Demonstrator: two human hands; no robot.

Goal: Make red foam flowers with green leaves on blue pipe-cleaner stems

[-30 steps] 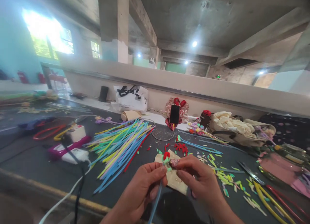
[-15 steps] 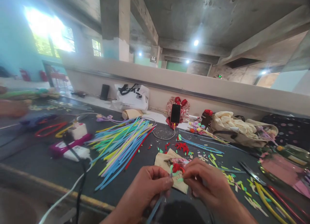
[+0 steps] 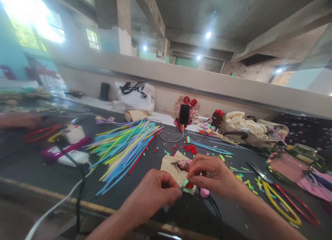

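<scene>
My left hand (image 3: 159, 188) is closed in a pinch beside a small red and green piece (image 3: 186, 187) that looks made of pipe cleaner bits; its fingertips meet the green edge. My right hand (image 3: 214, 174) has its fingers curled together above the same piece and over the rear of a pink patterned glue gun (image 3: 183, 164). What those right fingers pinch is hidden. The glue gun's metal nozzle points left, over a beige cloth (image 3: 168, 164). A pink handle end (image 3: 204, 192) with a black cord shows under my right hand.
Many coloured pipe cleaners (image 3: 127, 146) lie fanned at left, near a purple and white power strip (image 3: 67, 151). Red cut bits (image 3: 190, 149), scissors with red and yellow handles (image 3: 281, 195) and a propped phone (image 3: 184, 114) are around. Another person's hand (image 3: 19, 119) is far left.
The view has shifted, and both hands appear lower or further left. My right hand has moved over the glue gun, while the red and green piece sits lower between the hands.
</scene>
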